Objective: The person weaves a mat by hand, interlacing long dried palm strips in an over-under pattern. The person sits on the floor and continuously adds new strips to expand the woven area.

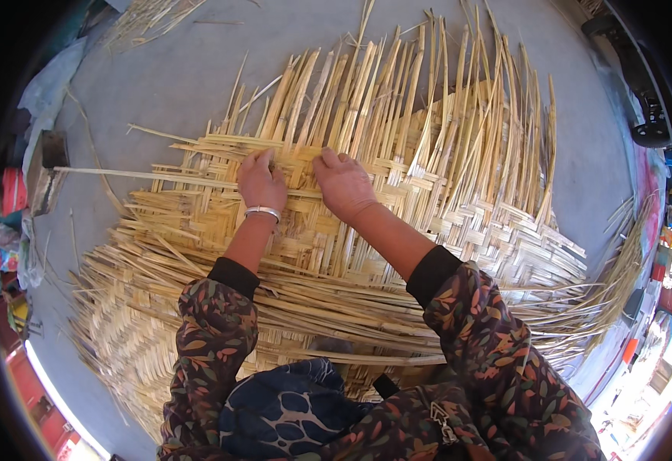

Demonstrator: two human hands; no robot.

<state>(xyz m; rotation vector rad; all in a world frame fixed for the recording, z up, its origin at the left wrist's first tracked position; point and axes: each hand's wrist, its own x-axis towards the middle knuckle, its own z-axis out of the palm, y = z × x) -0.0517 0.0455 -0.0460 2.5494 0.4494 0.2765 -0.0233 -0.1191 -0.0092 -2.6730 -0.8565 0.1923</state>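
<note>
Both hands, left [261,183] and right [343,184], press palm-down with fingers curled on the woven bamboo mat [459,223] beneath them.

A grey concrete floor [182,69] bears loose bamboo scraps [140,19], crumpled plastic sheeting [48,84] and a black wheeled cart [639,69].

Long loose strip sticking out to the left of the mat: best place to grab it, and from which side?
Take the long loose strip on its free length left of the woven mat, coming from above with a pinch across its width. It lies flat on the grey floor, thin and unwoven there; nearer the left hand it runs into the weave. The right hand rests on the mat too.
</note>
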